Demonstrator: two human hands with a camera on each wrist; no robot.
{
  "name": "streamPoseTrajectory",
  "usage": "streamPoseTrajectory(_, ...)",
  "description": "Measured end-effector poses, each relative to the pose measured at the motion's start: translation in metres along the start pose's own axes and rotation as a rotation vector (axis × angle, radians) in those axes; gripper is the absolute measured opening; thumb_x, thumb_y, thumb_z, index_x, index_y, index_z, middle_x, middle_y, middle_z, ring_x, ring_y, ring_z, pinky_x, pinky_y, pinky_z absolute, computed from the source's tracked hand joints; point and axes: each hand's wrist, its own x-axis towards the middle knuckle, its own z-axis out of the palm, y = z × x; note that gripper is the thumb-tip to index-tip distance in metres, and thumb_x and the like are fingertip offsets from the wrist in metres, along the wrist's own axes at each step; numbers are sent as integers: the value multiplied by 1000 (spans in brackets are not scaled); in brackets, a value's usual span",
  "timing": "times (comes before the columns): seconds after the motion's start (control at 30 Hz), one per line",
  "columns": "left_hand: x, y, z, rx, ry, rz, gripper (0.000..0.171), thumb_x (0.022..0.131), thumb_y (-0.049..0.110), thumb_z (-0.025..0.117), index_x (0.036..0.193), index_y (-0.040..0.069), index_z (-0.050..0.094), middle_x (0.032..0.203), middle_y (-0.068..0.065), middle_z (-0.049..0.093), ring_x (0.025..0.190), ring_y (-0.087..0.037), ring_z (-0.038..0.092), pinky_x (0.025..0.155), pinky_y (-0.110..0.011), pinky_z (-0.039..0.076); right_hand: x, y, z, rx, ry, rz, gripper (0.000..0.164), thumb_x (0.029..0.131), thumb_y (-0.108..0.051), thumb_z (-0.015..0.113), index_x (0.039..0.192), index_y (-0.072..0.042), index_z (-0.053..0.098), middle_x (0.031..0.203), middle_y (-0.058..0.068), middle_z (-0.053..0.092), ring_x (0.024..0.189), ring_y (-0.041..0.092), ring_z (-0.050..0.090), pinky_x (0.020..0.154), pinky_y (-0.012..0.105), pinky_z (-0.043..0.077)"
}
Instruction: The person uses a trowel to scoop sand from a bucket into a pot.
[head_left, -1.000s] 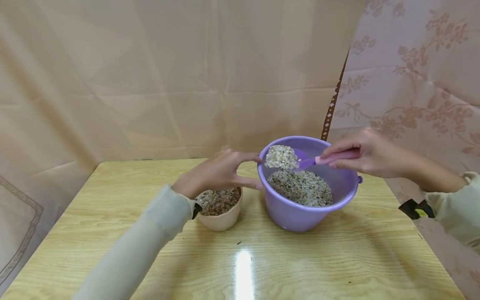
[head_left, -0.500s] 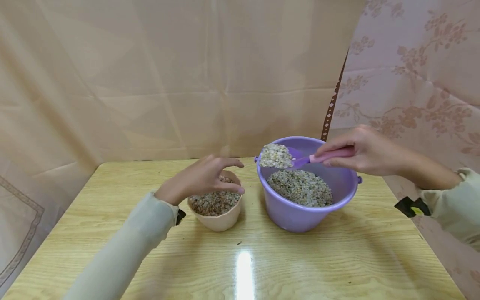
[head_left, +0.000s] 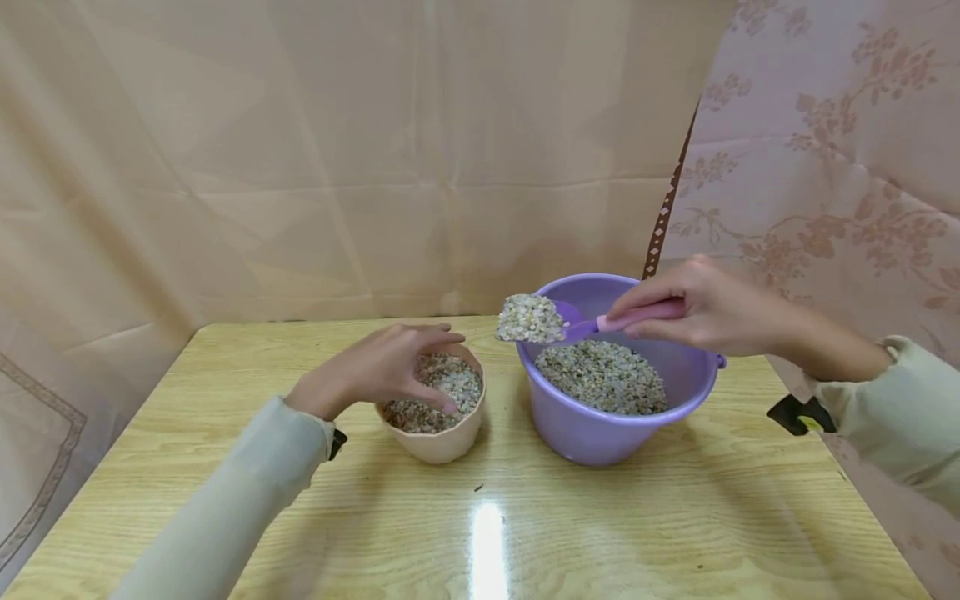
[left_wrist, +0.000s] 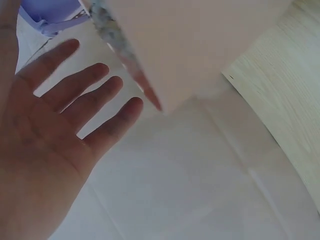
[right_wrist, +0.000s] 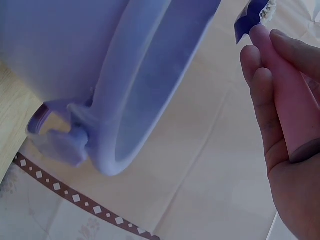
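My right hand [head_left: 708,304] grips the pink handle [right_wrist: 290,100] of a small purple trowel [head_left: 579,331]. A heap of pale gravel [head_left: 528,318] fills its blade, held level at the left rim of a purple bucket [head_left: 592,435]. More gravel [head_left: 603,379] lies inside that bucket. To its left stands a cream plant pot [head_left: 441,447], filled with light gravel and reddish-brown bits. Over the pot's left side hovers my left hand [head_left: 375,371], thumb and fingers spread apart. The left wrist view shows its fingers [left_wrist: 112,127] loosely extended beside the pot wall, holding nothing.
Both containers rest on a light wood-grain table [head_left: 600,533]. Beige cloth [head_left: 337,167] hangs behind it, and a floral cloth [head_left: 847,167] hangs at the right. The bucket's side lug [right_wrist: 65,140] juts out on its right. A few dark specks dot the tabletop.
My left hand has left the bucket's rim and moved left to the pot. The right hand has carried the loaded trowel leftward, from inside the bucket's mouth to its left rim.
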Motion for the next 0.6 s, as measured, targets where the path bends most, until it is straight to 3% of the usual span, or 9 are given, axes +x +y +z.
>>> streamPoseTrajectory(0.1, -6, -5, 1, 4, -28, -9, 86, 66, 64, 82, 141, 30, 56, 153, -12, 42, 135, -37, 45, 107, -55, 37, 3, -1, 3, -4, -3, 16, 29, 80, 8, 77, 106, -4, 75, 99, 0, 76, 84, 7, 73, 66, 23, 55)
streamPoseTrajectory(0.27, -16, -14, 3, -11, -35, -16, 98, 61, 70, 80, 147, 37, 47, 154, -13, 40, 134, -35, 47, 104, -54, 39, 8, -4, 8, -5, -10, 23, 29, 80, 9, 77, 107, -4, 75, 99, 2, 77, 84, 5, 72, 66, 22, 55)
streamPoseTrajectory(0.47, -29, -22, 4, -29, -6, -19, 104, 60, 66, 82, 151, 34, 43, 154, -16, 40, 135, -39, 44, 104, -57, 39, 14, -5, 13, 26, -21, 18, 27, 82, 8, 76, 107, -4, 75, 100, 1, 76, 86, 8, 73, 68, 24, 55)
streamPoseTrajectory(0.53, -32, -24, 4, -32, 6, -17, 105, 60, 64, 83, 151, 32, 43, 153, -16, 41, 121, -34, 56, 100, -54, 42, 16, -5, 14, 27, -24, 21, 26, 83, 6, 76, 106, -4, 76, 100, -1, 76, 86, 8, 73, 68, 24, 55)
streamPoseTrajectory(0.6, -35, -26, 5, -26, 15, -18, 105, 60, 64, 84, 151, 32, 43, 153, -15, 42, 96, -26, 62, 93, -49, 45, 18, -5, 16, 22, -28, 24, 25, 84, 5, 76, 106, -5, 76, 100, -2, 76, 86, 7, 72, 68, 23, 55)
